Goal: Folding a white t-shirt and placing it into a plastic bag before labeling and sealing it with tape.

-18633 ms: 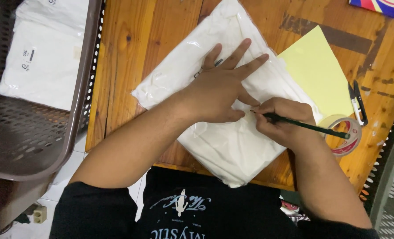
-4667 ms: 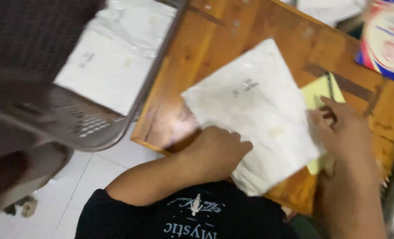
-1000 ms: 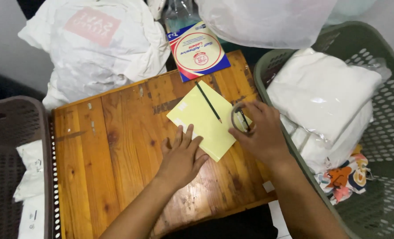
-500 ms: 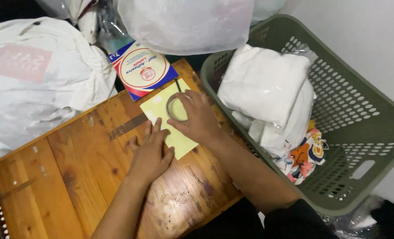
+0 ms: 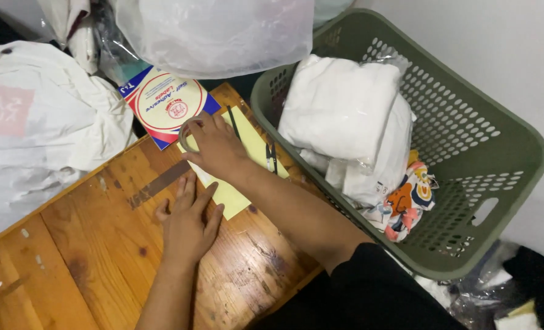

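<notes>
Home packing corner, low worn wooden table (image 5: 101,244) pushed against a plain white wall (image 5: 498,55), green plastic laundry basket (image 5: 498,183) of bagged folded clothes, stuffed plastic bags (image 5: 223,30) crowding the table — pack of adhesive labels (image 5: 162,104), yellow sheet (image 5: 232,195) — informal, domestic parcel-packing setup.

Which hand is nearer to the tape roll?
The right. The right hand grips the tape roll at the far end of the yellow sheet. The left hand lies flat on the table at the sheet's near edge, apart from the roll.
</notes>
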